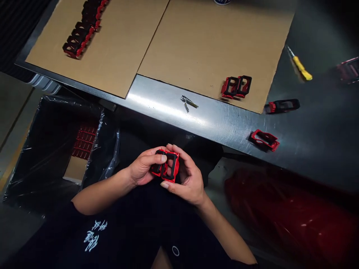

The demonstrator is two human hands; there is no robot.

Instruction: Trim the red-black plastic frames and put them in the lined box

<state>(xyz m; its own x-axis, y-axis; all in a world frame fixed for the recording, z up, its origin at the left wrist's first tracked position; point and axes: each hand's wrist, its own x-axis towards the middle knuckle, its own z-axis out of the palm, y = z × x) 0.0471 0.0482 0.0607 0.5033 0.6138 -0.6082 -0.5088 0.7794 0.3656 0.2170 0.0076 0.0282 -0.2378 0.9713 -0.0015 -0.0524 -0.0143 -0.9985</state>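
Between my hands, in front of my body and below the table edge, is a red and black plastic frame part [169, 167] with two rectangular openings. My left hand [146, 166] grips its left side, the thumb lying across the black rim. My right hand [188, 175] is closed around the right side, with the thumb at the lower corner and fingers behind the top. A similar double frame [236, 87] stands on the cardboard. On the metal to its right lie a red frame piece [264, 140] and a black piece with a red end [284, 106].
Nail clippers [189, 102] lie on the metal table [168, 106]. Cardboard sheets [213, 45] bear a row of black-red frames [81, 35]. A yellow-handled screwdriver [300, 67] is at right. A plastic-lined box [36, 142] holds red parts; a red bag [280, 201] sits lower right.
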